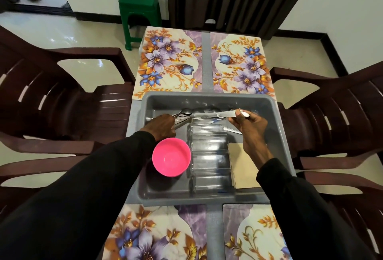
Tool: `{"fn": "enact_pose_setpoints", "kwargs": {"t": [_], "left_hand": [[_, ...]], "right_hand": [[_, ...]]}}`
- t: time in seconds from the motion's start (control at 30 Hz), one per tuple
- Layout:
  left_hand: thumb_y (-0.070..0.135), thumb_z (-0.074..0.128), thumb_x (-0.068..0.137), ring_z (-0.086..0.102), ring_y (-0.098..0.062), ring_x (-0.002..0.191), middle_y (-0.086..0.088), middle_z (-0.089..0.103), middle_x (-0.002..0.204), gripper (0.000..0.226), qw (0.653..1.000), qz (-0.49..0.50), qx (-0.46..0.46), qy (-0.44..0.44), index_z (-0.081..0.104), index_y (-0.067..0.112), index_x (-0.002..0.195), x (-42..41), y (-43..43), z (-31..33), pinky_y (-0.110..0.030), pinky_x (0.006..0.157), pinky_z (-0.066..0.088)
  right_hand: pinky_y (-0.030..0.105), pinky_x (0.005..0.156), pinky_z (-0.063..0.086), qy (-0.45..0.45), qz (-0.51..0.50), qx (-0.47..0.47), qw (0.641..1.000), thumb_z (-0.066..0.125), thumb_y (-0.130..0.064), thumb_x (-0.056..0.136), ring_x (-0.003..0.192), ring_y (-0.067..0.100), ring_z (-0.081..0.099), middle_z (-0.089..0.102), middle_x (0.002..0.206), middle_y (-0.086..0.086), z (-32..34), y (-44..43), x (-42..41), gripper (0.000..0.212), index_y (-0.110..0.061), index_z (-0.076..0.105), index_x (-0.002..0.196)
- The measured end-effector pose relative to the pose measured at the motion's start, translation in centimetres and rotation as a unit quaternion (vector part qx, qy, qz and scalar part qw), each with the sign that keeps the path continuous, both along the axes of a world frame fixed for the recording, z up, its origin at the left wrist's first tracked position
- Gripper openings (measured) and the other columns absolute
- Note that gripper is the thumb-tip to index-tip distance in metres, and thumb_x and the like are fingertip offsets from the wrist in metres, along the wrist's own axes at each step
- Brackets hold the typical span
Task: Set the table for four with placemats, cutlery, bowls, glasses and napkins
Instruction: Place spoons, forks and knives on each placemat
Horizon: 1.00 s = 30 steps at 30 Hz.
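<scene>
Steel cutlery (pixel 186 114) fills the left hand's (pixel 163 126) grip; right hand (pixel 249 129) pinches a white-handled knife (pixel 232 113).

We are wearing long, plain black fabric sleeves (pixel 99 177) reaching both wrists, leaving our left hand (pixel 163 127) and right hand (pixel 251 133) bare.

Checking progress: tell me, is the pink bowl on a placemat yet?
No, the pink bowl sits inside the grey tub.

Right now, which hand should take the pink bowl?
Left. The left hand is just beyond the bowl; the right hand is across the glasses, gripping cutlery.
</scene>
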State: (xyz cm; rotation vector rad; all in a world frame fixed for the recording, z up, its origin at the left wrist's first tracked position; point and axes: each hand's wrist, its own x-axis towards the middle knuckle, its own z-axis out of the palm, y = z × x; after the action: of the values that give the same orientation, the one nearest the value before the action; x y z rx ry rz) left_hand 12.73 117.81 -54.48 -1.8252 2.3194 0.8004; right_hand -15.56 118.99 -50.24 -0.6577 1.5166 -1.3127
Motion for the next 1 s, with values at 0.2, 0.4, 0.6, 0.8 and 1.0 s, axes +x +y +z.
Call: {"fn": "enact_pose_setpoints", "kwargs": {"t": [0.2,0.4,0.6,0.8,1.0], "left_hand": [[0.011,0.058,0.096,0.063,-0.028,0.083,-0.008,0.066,0.087,0.012,0.99,0.057,0.04,0.12,0.064,0.008,0.086,1.7,-0.6,0.9,-0.035,0.069,0.047],[-0.008,0.05,0.101,0.072,-0.02,0.078,-0.014,0.072,0.09,0.023,0.934,0.157,0.1,0.304,0.065,-0.001,0.116,2.8,-0.3,4.8,-0.024,0.073,0.059],[-0.017,0.05,0.096,0.071,-0.018,0.107,-0.01,0.075,0.118,0.035,0.822,0.235,0.18,0.486,0.069,0.0,0.121,3.5,2.3,8.9,-0.027,0.081,0.055],[0.004,0.049,0.104,0.069,-0.024,0.11,-0.011,0.074,0.121,0.028,0.743,0.286,0.272,0.54,0.068,0.003,0.124,4.3,4.7,10.1,-0.037,0.097,0.054],[0.025,0.071,0.093,0.072,-0.023,0.084,-0.023,0.074,0.107,0.035,0.766,0.307,0.24,0.512,0.073,-0.003,0.114,4.8,6.6,9.0,-0.028,0.069,0.056]], "right_hand": [[0.033,0.077,0.062,-0.015,-0.016,-0.019,1.0,0.073,-0.006,0.09,0.092,0.034,0.074,0.072,0.102,0.022,1.1,-0.2,-0.8,0.026,0.01,0.068,0.111],[0.04,0.078,0.064,-0.039,0.024,-0.029,0.999,0.074,-0.007,0.088,0.078,0.029,0.07,0.071,0.101,0.024,4.6,-0.5,0.0,0.032,0.012,0.066,0.113],[0.034,0.077,0.063,-0.054,0.132,-0.022,0.99,0.079,-0.013,0.077,0.074,0.026,0.071,0.073,0.084,0.014,8.4,-0.5,3.4,0.022,0.003,0.071,0.09],[0.033,0.068,0.064,0.039,0.23,0.016,0.972,0.079,0.001,0.083,0.07,0.029,0.073,0.073,0.079,0.016,9.7,-1.7,8.2,0.009,0.005,0.072,0.087],[0.03,0.06,0.062,0.081,0.308,0.045,0.947,0.081,0.005,0.079,0.071,0.026,0.076,0.075,0.088,0.02,7.9,-2.2,13.1,0.024,0.015,0.069,0.098]]}}
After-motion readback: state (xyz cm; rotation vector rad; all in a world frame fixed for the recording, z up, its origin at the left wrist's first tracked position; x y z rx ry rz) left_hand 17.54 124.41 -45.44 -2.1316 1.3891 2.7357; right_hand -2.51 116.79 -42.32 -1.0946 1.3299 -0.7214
